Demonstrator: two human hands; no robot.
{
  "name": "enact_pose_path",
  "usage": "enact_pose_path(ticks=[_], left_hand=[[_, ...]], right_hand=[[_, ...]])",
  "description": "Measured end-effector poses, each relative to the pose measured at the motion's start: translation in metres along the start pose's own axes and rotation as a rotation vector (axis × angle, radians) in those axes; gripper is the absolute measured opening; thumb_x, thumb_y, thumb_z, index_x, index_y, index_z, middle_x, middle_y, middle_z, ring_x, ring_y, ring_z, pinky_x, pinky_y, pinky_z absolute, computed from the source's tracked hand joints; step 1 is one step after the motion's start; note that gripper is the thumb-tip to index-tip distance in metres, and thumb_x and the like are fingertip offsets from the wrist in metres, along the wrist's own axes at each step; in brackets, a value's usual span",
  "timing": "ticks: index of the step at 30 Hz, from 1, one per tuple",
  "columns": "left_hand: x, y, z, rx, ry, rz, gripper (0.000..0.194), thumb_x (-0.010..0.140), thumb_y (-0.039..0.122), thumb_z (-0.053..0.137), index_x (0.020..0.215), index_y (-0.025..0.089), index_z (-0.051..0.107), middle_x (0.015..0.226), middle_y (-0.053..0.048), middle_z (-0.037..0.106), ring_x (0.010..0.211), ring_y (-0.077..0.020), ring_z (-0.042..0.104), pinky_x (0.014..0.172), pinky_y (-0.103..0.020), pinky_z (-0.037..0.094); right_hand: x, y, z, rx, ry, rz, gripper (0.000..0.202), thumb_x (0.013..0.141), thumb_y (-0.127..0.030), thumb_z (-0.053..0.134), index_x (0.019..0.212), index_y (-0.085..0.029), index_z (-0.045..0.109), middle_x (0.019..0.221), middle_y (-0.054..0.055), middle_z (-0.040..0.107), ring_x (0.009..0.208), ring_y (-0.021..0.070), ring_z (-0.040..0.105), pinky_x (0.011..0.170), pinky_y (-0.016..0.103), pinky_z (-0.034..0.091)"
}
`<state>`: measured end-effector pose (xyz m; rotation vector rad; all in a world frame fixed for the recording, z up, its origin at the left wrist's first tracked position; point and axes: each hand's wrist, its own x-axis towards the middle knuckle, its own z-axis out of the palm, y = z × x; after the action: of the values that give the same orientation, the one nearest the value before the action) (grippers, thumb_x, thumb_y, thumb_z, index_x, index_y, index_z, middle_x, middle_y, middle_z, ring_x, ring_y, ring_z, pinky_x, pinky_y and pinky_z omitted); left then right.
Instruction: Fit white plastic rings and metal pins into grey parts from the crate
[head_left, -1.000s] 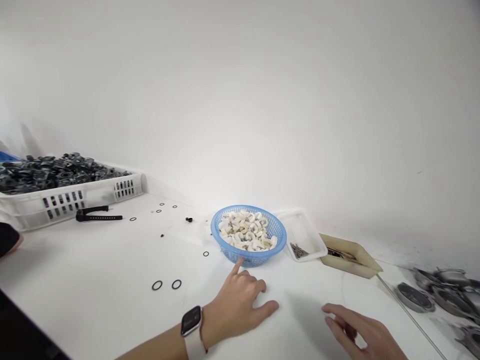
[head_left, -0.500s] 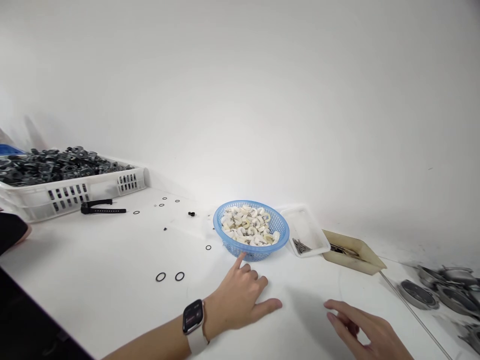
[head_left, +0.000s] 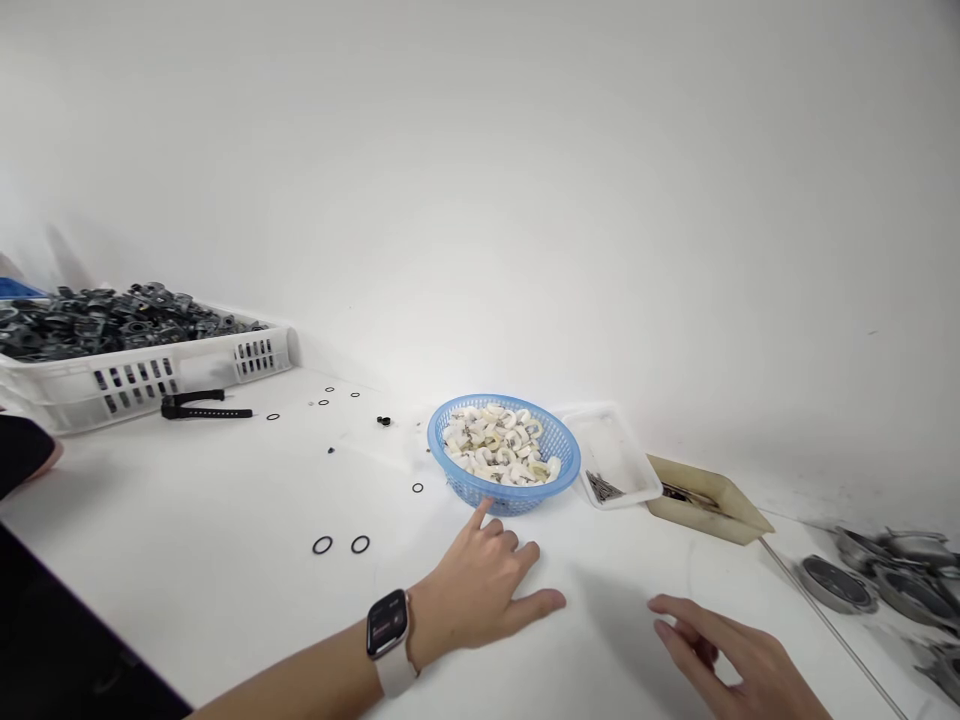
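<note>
My left hand (head_left: 484, 585), with a watch (head_left: 388, 625) on its wrist, is over the white table just in front of a blue basket (head_left: 504, 490). Its index finger points at the basket's front wall, thumb spread to the right, nothing held. Whether the fingertip touches the basket I cannot tell. White curved parts (head_left: 499, 445) fill the basket. My right hand (head_left: 739, 655) is at the lower right, thumb and index finger apart, the other fingers curled beneath, with nothing seen between them.
White tray (head_left: 619, 460) with metal pins and beige tray (head_left: 705, 500) sit right of the basket. Metal parts (head_left: 836, 580) lie far right. At left are a white crate (head_left: 187, 365) of dark parts, a black strap (head_left: 214, 411) and black rings (head_left: 322, 545). A dark sleeve (head_left: 22, 450) shows at the left edge.
The view has shifted slightly, so the table's objects appear a little higher. Both hands keep nearly the same pose and place.
</note>
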<state>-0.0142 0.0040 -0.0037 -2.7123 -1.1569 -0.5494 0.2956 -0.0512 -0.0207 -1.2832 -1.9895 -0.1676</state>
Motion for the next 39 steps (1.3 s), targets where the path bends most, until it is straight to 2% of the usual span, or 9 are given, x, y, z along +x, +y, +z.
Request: enact_pose_path(ticks=[3,6,19,31,39], left_hand=[[0.000,0.000,0.001,-0.005,0.004,-0.001,0.053,0.102,0.067,0.043,0.086,0.021,0.064,0.072,-0.003,0.068,0.078,-0.0243,0.068,0.111,-0.053,0.037],[-0.001,-0.001,0.002,-0.016,0.008,-0.006,0.052,0.102,0.066,0.045,0.086,0.021,0.064,0.072,-0.003,0.068,0.079,-0.0246,0.069,0.112,-0.054,0.036],[-0.001,0.000,-0.001,-0.137,0.031,-0.036,0.042,0.101,0.059,0.052,0.085,0.022,0.065,0.072,-0.001,0.066,0.079,-0.0241,0.070,0.116,-0.056,0.032],[-0.002,0.001,0.001,-0.217,0.032,-0.063,0.034,0.101,0.055,0.055,0.095,0.024,0.069,0.077,0.000,0.069,0.083,-0.0246,0.071,0.119,-0.057,0.027],[0.000,0.001,0.001,-0.223,0.030,-0.048,0.032,0.101,0.053,0.055,0.096,0.024,0.068,0.079,0.000,0.069,0.085,-0.0246,0.071,0.120,-0.058,0.025]], right_hand=[[-0.002,0.004,0.000,0.045,-0.127,-0.025,0.017,0.096,-0.039,0.061,0.100,-0.031,0.076,0.064,-0.006,0.071,0.048,0.0127,0.065,0.051,0.018,0.055],[-0.003,0.007,0.000,0.042,-0.146,-0.004,0.018,0.097,-0.039,0.060,0.101,-0.030,0.075,0.065,-0.005,0.071,0.050,0.0136,0.065,0.052,0.020,0.056],[0.002,-0.004,-0.004,0.031,-0.169,0.031,0.019,0.098,-0.038,0.057,0.102,-0.029,0.074,0.071,-0.003,0.074,0.052,0.0146,0.066,0.054,0.023,0.057],[-0.001,-0.005,-0.003,0.046,-0.223,0.088,0.021,0.100,-0.040,0.055,0.102,-0.030,0.073,0.079,-0.002,0.076,0.056,0.0139,0.067,0.051,0.020,0.056],[-0.003,-0.002,-0.001,0.082,-0.195,0.091,0.019,0.099,-0.040,0.057,0.104,-0.031,0.073,0.078,-0.002,0.076,0.055,0.0139,0.067,0.048,0.018,0.055]])
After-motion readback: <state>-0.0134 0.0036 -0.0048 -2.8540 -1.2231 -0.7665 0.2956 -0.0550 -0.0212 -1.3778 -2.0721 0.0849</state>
